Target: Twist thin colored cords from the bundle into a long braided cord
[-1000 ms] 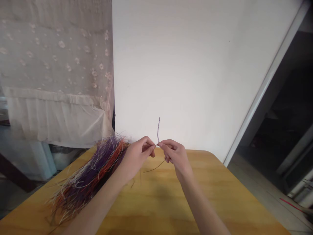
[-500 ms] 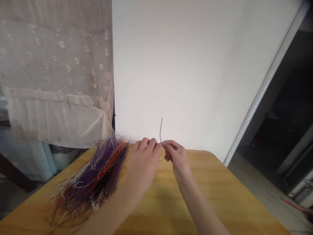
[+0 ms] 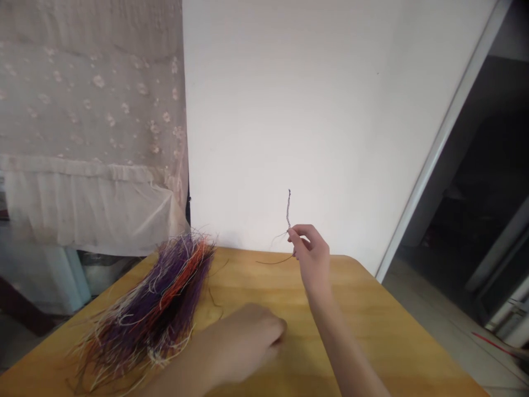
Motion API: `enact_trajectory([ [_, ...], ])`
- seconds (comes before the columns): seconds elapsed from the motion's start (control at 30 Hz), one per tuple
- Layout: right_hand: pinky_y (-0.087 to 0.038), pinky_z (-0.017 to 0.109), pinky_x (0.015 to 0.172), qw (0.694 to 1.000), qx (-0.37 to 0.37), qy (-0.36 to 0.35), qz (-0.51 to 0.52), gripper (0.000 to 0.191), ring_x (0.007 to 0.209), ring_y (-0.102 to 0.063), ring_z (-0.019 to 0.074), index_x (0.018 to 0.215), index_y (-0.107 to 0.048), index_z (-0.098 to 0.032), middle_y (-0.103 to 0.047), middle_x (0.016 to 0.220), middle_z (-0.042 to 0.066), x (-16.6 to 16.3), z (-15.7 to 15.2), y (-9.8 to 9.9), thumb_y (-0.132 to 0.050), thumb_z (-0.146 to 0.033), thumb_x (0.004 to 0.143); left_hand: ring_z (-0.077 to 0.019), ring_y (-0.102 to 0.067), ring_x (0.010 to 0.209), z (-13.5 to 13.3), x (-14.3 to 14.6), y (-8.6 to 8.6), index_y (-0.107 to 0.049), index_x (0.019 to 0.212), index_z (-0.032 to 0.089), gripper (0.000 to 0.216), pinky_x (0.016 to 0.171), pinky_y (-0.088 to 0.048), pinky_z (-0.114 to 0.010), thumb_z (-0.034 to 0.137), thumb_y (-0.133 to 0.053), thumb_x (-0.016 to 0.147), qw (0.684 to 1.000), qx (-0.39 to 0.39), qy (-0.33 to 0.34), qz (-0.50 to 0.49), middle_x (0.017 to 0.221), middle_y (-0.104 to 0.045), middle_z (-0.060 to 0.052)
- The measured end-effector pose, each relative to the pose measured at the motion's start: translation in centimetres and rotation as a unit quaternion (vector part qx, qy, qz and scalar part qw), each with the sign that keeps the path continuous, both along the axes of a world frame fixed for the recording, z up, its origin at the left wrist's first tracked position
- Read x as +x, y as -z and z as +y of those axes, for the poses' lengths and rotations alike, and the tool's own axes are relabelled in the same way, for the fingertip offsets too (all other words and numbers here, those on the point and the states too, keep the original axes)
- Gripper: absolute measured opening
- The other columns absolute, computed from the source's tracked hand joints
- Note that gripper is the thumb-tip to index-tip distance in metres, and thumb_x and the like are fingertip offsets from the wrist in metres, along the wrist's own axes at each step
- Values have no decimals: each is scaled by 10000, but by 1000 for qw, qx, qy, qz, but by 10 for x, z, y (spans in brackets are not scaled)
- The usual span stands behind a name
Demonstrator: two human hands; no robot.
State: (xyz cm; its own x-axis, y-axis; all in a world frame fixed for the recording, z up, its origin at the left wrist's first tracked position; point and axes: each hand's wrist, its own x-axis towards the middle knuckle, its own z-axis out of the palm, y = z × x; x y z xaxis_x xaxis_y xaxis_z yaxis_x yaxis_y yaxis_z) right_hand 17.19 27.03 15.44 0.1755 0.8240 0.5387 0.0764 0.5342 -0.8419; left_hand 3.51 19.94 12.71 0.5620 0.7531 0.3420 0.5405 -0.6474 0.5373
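My right hand [image 3: 311, 248] is closed, pinching a thin braided cord [image 3: 288, 209] between thumb and fingertips. The dark cord stands up from the pinch, with a small knot at its top end. Loose strands [image 3: 273, 262] trail leftward from the hand. My left hand [image 3: 256, 336], blurred by motion, is low over the near part of the table, apart from the cord. Its fingers are curled under and closed; anything inside them is hidden. On the left lies a bundle of purple, orange and whitish fibre strands [image 3: 165, 298].
The wooden table [image 3: 363, 320] stands against a white wall panel [image 3: 281, 110]. A floral curtain [image 3: 95, 110] hangs at the left. A few stray fibres lie beside the bundle, and a dark doorway [image 3: 475, 182] is at the right.
My left hand has left the cord and moved down toward me. My right hand has moved slightly right and up, still pinching the cord. The view has shifted a little.
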Motion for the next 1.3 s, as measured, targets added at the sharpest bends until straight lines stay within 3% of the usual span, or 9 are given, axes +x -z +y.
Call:
enact_trajectory([
  [0.1,-347,258,501,998,-16,-57,-5,127,527,-415,107,761,-575,-211,-579,708,-6,2,3,0,-603,-327,804,-159,-634,611,-24,-16,-43,-679,856,259,203,587,-463,-254,283,-481,895,969,-210,129,-25,676,-689,3],
  [0.13,-355,256,501,996,-23,-80,-7,128,521,-418,104,762,-579,-207,-595,701,-5,1,4,0,-605,-326,802,-159,-628,634,-27,-21,-55,-674,879,253,234,626,-472,-256,289,-446,912,965,-219,123,-80,676,-677,0],
  [0.2,-369,254,503,991,-36,-126,-11,139,514,-427,100,763,-588,-201,-625,709,3,-1,3,0,-604,-333,802,-160,-599,633,-23,-31,-66,-652,817,253,286,638,-454,-263,342,-403,925,975,-74,28,-208,658,-640,6],
  [0.33,-382,248,503,980,-53,-193,-20,153,522,-446,100,776,-599,-193,-663,736,23,-8,-3,1,-601,-342,810,-205,-567,824,9,-42,-54,-603,917,254,201,736,-398,-321,337,-420,918,961,124,-214,-124,895,-648,-11],
  [0.43,-387,247,504,974,-59,-217,-23,134,518,-444,101,794,-606,-195,-640,691,11,-14,-6,4,-609,-328,807,-211,-558,861,29,-41,-39,-581,874,229,185,749,-389,-316,313,-422,915,973,107,-200,-40,876,-627,-14],
  [0.6,-382,243,499,969,-80,-233,-19,122,511,-439,96,791,-612,-194,-628,666,3,-19,-5,7,-610,-315,806,-168,-505,586,32,-34,-34,-518,728,223,267,564,-326,-258,345,-388,926,970,79,-230,10,601,-522,34],
  [0.77,-401,256,525,965,-97,-244,-18,160,533,-456,100,849,-654,-195,-657,717,18,-21,-6,7,-627,-341,789,-186,-537,620,33,-35,-34,-519,722,214,227,581,-294,-265,270,-401,908,957,110,-265,33,663,-605,1],
  [1.03,-399,251,553,966,-104,-235,-32,196,578,-443,103,909,-678,-207,-611,747,5,-19,-8,4,-676,-300,736,-199,-527,642,36,-35,-29,-490,687,215,224,583,-265,-268,276,-421,891,948,142,-284,36,669,-602,-18],
  [1.3,-375,264,584,967,-87,-239,-34,306,596,-429,104,1071,-610,-251,-554,803,-14,-10,-8,1,-620,-245,765,-177,-443,600,36,-35,-32,-456,683,206,213,591,-251,-285,263,-419,884,963,87,-254,-28,607,-492,13],
])
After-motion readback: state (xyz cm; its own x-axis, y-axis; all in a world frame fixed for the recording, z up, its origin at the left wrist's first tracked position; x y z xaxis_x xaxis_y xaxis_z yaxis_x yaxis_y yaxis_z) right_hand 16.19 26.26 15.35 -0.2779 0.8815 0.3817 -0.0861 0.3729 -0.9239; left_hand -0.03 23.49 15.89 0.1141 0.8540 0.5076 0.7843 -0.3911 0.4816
